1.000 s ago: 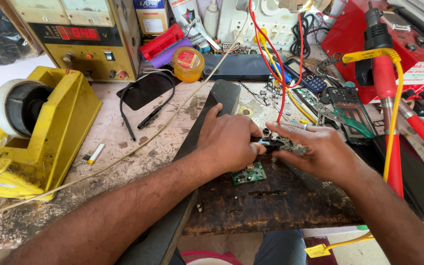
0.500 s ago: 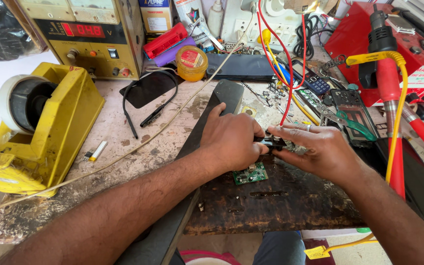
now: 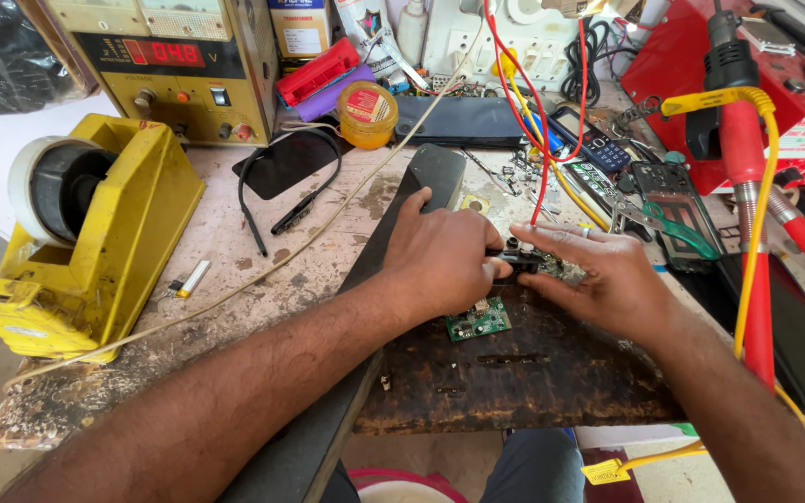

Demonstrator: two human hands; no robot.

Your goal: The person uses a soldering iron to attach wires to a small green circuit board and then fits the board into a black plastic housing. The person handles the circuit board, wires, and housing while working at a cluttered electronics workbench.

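Tape dispenser: yellow, at 9 o'clock on the workbench.
Power supply: yellow case with red digits, at 11 o'clock.
Round tin: orange lid, at 12 o'clock, just beside a red box.
Red wires: hanging down at 1 o'clock.
Green-handled pliers: at 3 o'clock.
Red tool: upright at 2 o'clock, yellow cable looped over it.

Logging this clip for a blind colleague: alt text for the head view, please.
Left hand and right hand pinch a small black part together over a scorched wooden board; a small green circuit board lies below, a yellow tape dispenser far left.
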